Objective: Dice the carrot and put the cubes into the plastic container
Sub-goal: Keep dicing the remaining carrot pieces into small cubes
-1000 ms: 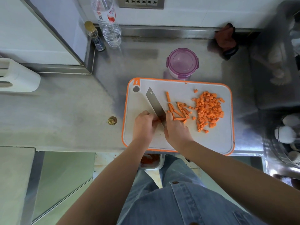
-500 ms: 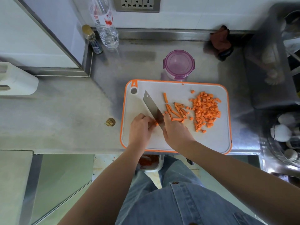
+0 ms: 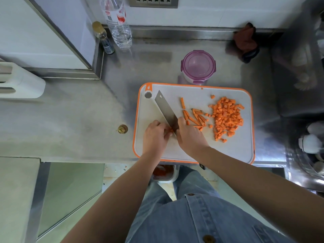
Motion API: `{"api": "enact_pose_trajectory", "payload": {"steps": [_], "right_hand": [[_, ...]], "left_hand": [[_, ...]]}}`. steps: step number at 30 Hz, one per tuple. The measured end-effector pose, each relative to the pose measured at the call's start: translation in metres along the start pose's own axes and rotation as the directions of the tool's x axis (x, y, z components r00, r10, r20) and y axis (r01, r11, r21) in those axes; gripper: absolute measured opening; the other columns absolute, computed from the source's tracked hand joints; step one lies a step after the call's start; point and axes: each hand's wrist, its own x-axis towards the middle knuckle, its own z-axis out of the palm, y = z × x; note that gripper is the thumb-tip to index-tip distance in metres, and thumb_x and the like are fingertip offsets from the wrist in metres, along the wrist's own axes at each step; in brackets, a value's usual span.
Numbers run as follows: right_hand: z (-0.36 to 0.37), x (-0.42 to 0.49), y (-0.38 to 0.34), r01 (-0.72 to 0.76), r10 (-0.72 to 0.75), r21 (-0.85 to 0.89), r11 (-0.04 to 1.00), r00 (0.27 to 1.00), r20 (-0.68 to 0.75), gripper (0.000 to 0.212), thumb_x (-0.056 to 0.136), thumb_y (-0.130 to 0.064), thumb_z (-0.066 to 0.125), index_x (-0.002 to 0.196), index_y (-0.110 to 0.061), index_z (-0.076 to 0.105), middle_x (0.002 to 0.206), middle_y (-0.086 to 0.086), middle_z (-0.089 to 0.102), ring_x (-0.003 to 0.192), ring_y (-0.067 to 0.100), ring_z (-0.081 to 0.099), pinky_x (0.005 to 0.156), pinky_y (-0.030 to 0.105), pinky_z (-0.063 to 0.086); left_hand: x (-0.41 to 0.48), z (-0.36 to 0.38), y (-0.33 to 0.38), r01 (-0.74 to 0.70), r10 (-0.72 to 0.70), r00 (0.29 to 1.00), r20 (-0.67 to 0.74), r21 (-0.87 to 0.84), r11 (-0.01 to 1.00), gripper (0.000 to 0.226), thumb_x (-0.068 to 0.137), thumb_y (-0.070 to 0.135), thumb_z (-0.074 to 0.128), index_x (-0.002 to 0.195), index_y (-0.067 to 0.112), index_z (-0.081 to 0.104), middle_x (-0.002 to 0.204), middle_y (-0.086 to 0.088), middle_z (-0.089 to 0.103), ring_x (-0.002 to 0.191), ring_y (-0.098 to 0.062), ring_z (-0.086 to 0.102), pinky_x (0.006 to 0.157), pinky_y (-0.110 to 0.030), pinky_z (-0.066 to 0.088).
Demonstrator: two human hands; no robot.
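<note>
A white cutting board with an orange rim (image 3: 233, 149) lies on the steel counter. A pile of carrot cubes (image 3: 226, 118) sits on its right half, with several carrot sticks (image 3: 194, 118) just left of the pile. My right hand (image 3: 190, 137) grips the handle of a cleaver (image 3: 165, 109), whose blade points to the board's far left corner. My left hand (image 3: 154, 137) pinches carrot pieces (image 3: 171, 130) against the blade's near end. A plastic container with a purple lid (image 3: 198, 66) stands closed behind the board.
A water bottle (image 3: 119, 23) and a small dark bottle (image 3: 103, 39) stand at the back left. A dark red cloth (image 3: 245, 42) lies at the back right. A sink with dishes (image 3: 310, 142) is at the right. A bin with carrot scraps (image 3: 163, 172) sits below the counter edge.
Both hands and the cleaver stay in the same spot on the board; only the camera has shifted slightly.
</note>
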Motion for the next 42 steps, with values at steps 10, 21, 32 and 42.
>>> {"api": "enact_pose_trajectory", "payload": {"steps": [10,21,32,42], "right_hand": [[-0.004,-0.009,0.004,0.073,-0.073,-0.014,0.997,0.997,-0.027,0.024,0.099,-0.014,0.039,0.122,-0.009,0.035,0.072,0.0,0.043,0.065,0.023,0.05,0.057,0.033,0.038],[0.008,-0.006,-0.002,0.019,-0.016,-0.048,0.999,0.998,0.056,0.038,0.096,-0.009,0.041,0.132,-0.008,0.028,0.086,0.009,0.053,0.085,0.035,0.061,0.063,0.036,0.044],[0.002,-0.003,0.006,0.071,-0.067,0.056,0.996,0.995,-0.075,0.016,0.1,-0.016,0.037,0.114,-0.008,0.036,0.07,0.007,0.052,0.064,0.03,0.057,0.052,0.035,0.042],[0.008,-0.011,0.007,0.075,-0.075,-0.024,0.997,0.997,0.025,0.022,0.1,-0.016,0.038,0.121,-0.014,0.031,0.082,0.005,0.052,0.072,0.025,0.056,0.061,0.034,0.048]], "left_hand": [[-0.008,-0.003,0.001,0.008,-0.006,1.0,-0.024,0.083,0.997,0.021,0.084,0.029,0.071,0.098,0.013,0.069,0.097,-0.005,0.064,0.095,-0.024,0.058,0.072,-0.032,0.047],[-0.006,0.002,0.0,0.048,-0.045,0.998,-0.034,0.064,0.997,0.012,0.082,0.024,0.073,0.087,0.013,0.072,0.09,-0.003,0.063,0.09,-0.023,0.056,0.067,-0.034,0.045],[-0.008,0.001,-0.004,0.021,-0.02,0.998,-0.053,0.031,0.999,0.017,0.079,0.026,0.077,0.088,0.014,0.07,0.091,-0.004,0.067,0.087,-0.022,0.058,0.073,-0.028,0.046],[-0.008,0.005,-0.005,0.034,-0.032,0.998,-0.052,0.025,0.999,0.007,0.082,0.017,0.071,0.082,0.011,0.076,0.086,-0.006,0.065,0.087,-0.026,0.057,0.071,-0.033,0.046]]}}
